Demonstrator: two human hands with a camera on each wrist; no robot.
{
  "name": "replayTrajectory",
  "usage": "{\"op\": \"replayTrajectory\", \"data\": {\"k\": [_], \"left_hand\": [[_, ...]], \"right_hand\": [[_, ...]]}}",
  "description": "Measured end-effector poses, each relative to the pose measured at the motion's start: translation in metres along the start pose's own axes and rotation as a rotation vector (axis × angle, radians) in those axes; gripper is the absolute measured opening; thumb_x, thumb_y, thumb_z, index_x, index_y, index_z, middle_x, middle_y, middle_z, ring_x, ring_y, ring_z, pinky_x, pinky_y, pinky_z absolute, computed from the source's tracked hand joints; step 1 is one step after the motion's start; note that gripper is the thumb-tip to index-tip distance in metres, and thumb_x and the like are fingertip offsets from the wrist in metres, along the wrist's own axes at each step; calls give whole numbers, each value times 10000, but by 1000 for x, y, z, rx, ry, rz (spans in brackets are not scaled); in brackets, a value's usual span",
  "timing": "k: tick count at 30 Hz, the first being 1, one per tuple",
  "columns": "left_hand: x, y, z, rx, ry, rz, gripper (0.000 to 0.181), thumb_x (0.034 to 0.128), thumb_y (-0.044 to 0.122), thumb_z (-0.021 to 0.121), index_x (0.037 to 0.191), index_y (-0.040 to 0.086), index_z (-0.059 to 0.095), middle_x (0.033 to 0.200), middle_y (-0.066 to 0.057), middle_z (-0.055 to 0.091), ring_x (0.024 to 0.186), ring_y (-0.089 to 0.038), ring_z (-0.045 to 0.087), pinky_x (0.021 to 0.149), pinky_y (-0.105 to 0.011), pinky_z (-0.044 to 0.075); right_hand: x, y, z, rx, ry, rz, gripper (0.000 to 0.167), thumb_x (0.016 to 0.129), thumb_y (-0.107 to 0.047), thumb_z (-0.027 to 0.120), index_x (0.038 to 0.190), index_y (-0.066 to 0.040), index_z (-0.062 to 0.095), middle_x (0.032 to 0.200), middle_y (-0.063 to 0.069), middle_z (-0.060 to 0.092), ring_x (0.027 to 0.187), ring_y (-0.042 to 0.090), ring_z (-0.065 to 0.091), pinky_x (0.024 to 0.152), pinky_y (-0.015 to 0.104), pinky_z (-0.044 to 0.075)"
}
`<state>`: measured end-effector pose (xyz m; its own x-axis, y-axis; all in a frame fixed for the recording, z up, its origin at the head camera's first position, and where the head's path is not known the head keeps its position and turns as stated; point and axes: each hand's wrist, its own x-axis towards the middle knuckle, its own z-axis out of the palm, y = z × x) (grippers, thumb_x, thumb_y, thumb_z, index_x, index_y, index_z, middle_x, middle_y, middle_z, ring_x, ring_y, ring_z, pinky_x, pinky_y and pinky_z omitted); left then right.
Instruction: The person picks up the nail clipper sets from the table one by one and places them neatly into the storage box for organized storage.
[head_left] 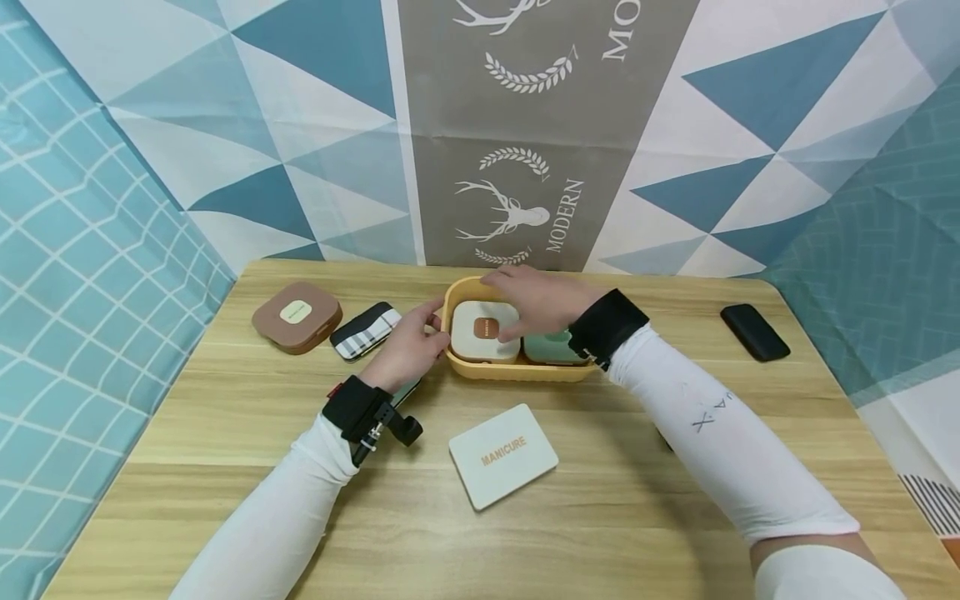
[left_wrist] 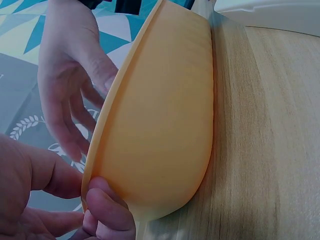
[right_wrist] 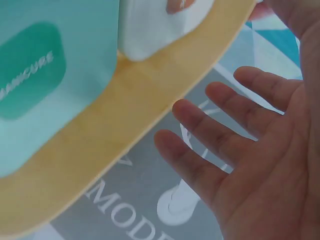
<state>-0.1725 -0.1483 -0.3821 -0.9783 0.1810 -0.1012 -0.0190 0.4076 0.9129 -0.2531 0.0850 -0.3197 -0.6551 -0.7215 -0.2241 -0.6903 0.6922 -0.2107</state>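
Observation:
A yellow oblong basket stands near the table's back edge. Inside, side by side, lie a white square case with a brown label and a green case marked MANICURE. My left hand pinches the basket's rim at its left end; the left wrist view shows thumb and fingers on both sides of the yellow wall. Over the basket is my right hand, partly hiding both cases. Its fingers are spread and fairly straight beside the far rim, holding nothing.
On the left are a brown case and a black-and-plaid case; a greenish item is partly hidden under my left wrist. A white MANICURE case lies in front. At right is a black phone-like object. Patterned cloth hangs behind.

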Motion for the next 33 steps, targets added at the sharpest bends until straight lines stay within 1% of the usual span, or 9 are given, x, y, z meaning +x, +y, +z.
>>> {"op": "replayTrajectory", "data": {"k": [2,6,9,13,16,20,23,26,33], "left_hand": [[0,-1,0,-1,2,1,679,1031,0,526,1671,50,303,1139,-163,499,730,-215,531,597,-260,434],[0,-2,0,-1,3,3,668,1037,-6,516,1668,34,300,1140,-166,493,724,-201,528,589,-256,426],[1,-2,0,-1,3,0,666,1038,-7,517,1667,33,303,1142,-167,490,739,-210,537,593,-254,428],[1,-2,0,-2,3,2,671,1034,-9,525,1666,34,304,1140,-171,495,747,-223,546,591,-256,431],[1,-1,0,1,3,3,670,1034,-8,529,1665,31,306,1140,-171,500,742,-225,547,586,-257,430],[1,-1,-1,10,5,6,659,1033,-1,525,1657,13,311,1145,-172,511,757,-246,573,577,-259,436],[0,-1,-1,10,4,12,657,1029,-1,520,1652,-2,311,1145,-176,516,772,-258,589,574,-260,442],[-1,-1,-1,6,2,16,664,1024,-2,520,1653,-3,308,1145,-177,514,765,-251,583,574,-260,439],[-1,0,-1,26,1,11,658,1029,5,523,1652,-2,312,1155,-177,522,770,-224,581,591,-268,451]], "right_hand": [[-5,3,-4,9,9,15,922,941,-429,811,1649,-70,342,1669,158,347,1534,320,338,1236,448,313],[-15,11,-10,45,43,29,902,956,-415,794,1649,-60,339,1673,179,333,1539,340,326,1240,481,301],[-23,16,-14,70,71,32,883,967,-405,782,1654,-73,337,1664,176,341,1519,342,355,1229,491,321],[-31,25,-17,66,100,39,867,978,-421,768,1653,-82,342,1652,159,363,1507,332,374,1218,494,341],[-37,30,-18,74,115,59,861,980,-425,764,1651,-81,348,1653,150,369,1530,343,340,1221,517,331],[-43,35,-19,79,127,81,865,984,-454,752,1652,-79,350,1674,160,346,1581,377,232,1239,550,285],[-47,38,-19,73,137,87,866,982,-468,750,1646,-71,361,1683,172,333,1594,388,194,1245,562,265],[-51,40,-19,81,149,91,860,979,-460,757,1641,-74,367,1681,173,335,1584,381,226,1240,560,277],[-65,46,-17,110,201,93,836,987,-391,765,1636,-47,367,1639,199,371,1495,375,381,1203,547,351]]}}
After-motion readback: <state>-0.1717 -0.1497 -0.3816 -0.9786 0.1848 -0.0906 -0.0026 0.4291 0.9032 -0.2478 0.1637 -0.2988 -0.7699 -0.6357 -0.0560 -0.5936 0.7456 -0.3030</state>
